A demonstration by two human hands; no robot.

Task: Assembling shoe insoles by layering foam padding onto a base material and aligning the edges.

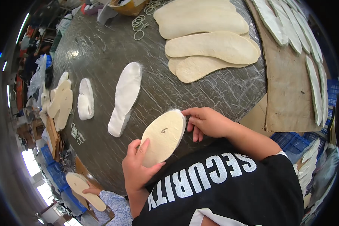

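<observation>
My left hand [137,164] grips a cream insole [162,140], thumb on its upper face and fingers behind. A handwritten mark is on that face, and white fleece shows along the insole's edge. At the far right rim of the insole, my right hand [209,122] touches it with an outstretched index finger; the other fingers hang loosely bent, holding nothing visible. Beyond my hands a white fleece insole [127,96] lies fluffy side up on the dark table [98,67]. Left of it is a smaller, folded-looking white fleece piece [85,100].
Cream insoles [213,47] lie stacked at the back. Rubber bands [138,27] are scattered beside them, more [77,133] at the left. Cardboard [286,86] on the right bears white insoles [271,20]. A co-worker's hand [92,188] holds another insole [84,190] at lower left.
</observation>
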